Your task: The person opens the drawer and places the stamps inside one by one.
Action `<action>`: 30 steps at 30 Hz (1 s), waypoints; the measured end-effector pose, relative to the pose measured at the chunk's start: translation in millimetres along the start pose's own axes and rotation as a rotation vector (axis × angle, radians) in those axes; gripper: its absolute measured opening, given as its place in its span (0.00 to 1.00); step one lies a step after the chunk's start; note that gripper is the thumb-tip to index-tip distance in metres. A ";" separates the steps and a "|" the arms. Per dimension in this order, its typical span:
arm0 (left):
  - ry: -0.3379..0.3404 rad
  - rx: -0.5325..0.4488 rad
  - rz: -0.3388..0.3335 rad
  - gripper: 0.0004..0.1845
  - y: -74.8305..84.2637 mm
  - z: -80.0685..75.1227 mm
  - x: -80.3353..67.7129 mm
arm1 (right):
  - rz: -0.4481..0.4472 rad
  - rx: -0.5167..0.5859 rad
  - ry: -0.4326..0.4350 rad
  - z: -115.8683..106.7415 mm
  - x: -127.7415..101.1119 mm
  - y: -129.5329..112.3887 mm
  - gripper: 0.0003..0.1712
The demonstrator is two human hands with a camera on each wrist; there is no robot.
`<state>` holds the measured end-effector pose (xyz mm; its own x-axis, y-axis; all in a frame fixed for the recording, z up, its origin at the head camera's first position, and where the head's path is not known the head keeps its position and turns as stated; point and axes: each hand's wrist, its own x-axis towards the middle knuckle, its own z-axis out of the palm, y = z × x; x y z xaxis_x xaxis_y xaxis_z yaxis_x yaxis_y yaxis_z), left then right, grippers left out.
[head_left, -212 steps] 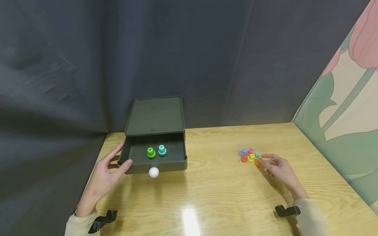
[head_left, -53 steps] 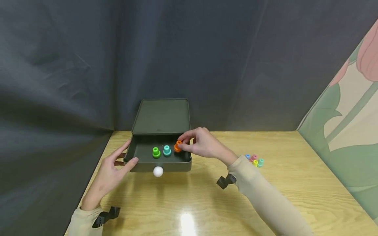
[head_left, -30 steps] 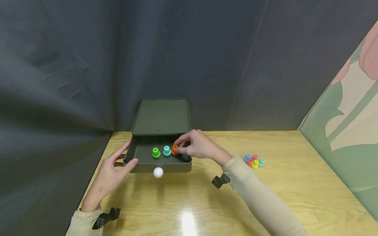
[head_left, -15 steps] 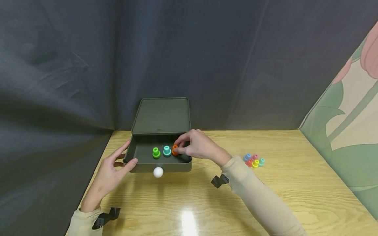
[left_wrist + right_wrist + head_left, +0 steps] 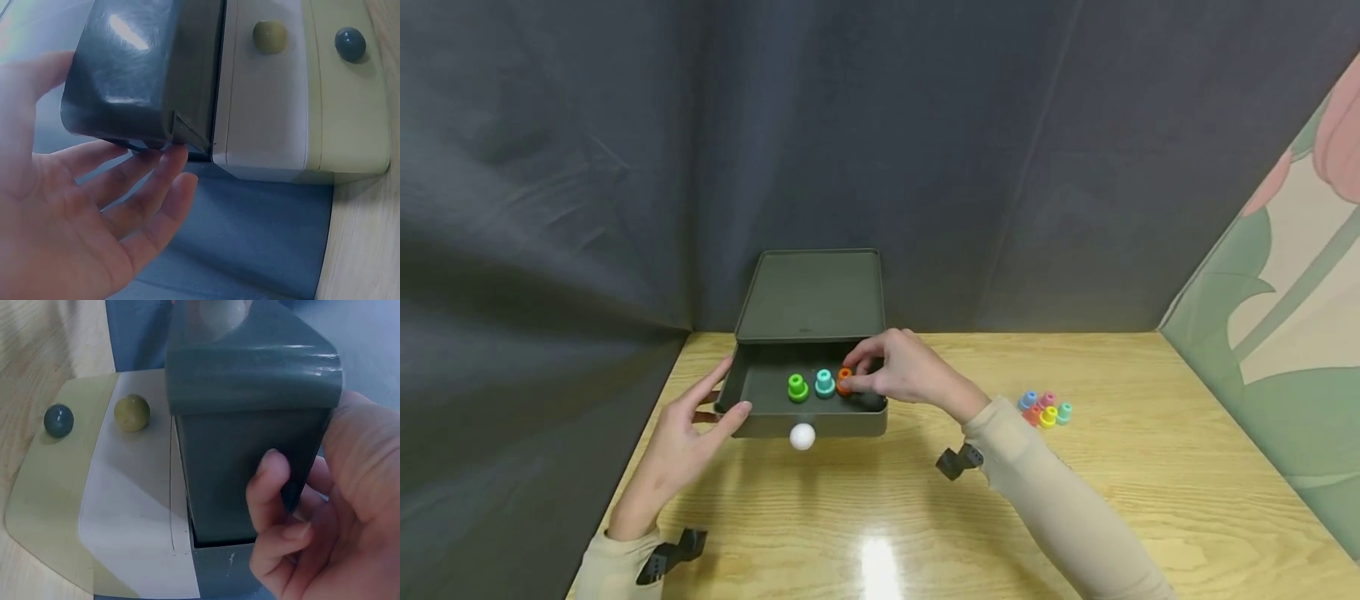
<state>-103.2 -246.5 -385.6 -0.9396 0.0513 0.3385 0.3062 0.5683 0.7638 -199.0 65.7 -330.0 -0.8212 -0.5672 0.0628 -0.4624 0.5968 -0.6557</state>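
Orange peg (image 5: 845,381) pinched by curled right hand (image 5: 901,371).

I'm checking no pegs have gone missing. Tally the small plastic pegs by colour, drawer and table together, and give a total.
Green plastic peg: 1
Teal plastic pegs: 2
Orange plastic pegs: 2
Blue plastic peg: 1
Pink plastic peg: 1
Yellow plastic peg: 1
Total: 8; 3 in the dark green open drawer, 5 on the wooden table.
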 end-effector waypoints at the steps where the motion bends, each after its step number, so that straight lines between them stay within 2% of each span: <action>1: 0.003 0.002 0.006 0.36 0.4 0.5 -0.2 | -0.012 0.003 0.008 -0.5 -0.3 0.8 0.14; 4: 0.018 0.001 0.014 0.35 1.5 2.4 -1.1 | -0.062 0.013 0.053 -1.6 -1.7 4.5 0.14; 8: 0.053 0.020 0.029 0.34 1.3 6.7 -2.7 | -0.119 0.050 0.159 -5.2 -7.4 11.3 0.10; 11: 0.078 0.067 0.056 0.33 1.8 9.8 -5.6 | -0.109 0.120 0.231 -9.7 -15.8 18.0 0.08; 14: 0.117 0.159 0.096 0.30 6.1 12.5 -10.0 | -0.072 0.193 0.293 -13.8 -25.1 26.2 0.08; 18: 0.224 0.282 0.188 0.29 17.0 16.8 -14.9 | -0.029 0.246 0.385 -17.6 -36.8 39.9 0.09; 20: 0.289 0.301 0.252 0.29 22.7 19.6 -16.6 | -0.017 0.265 0.429 -19.0 -43.2 47.4 0.09; 25: 0.423 0.272 0.407 0.25 32.4 27.5 -22.4 | -0.005 0.297 0.513 -20.9 -60.9 63.5 0.10; 30: 0.508 0.244 0.538 0.22 34.7 39.7 -25.8 | -0.009 0.315 0.575 -20.5 -77.7 77.5 0.11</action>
<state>-74.5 -195.5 -389.6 -0.4680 0.0216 0.8835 0.6020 0.7397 0.3008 -177.9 167.7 -370.3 -0.9062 -0.1255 0.4038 -0.4214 0.3490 -0.8371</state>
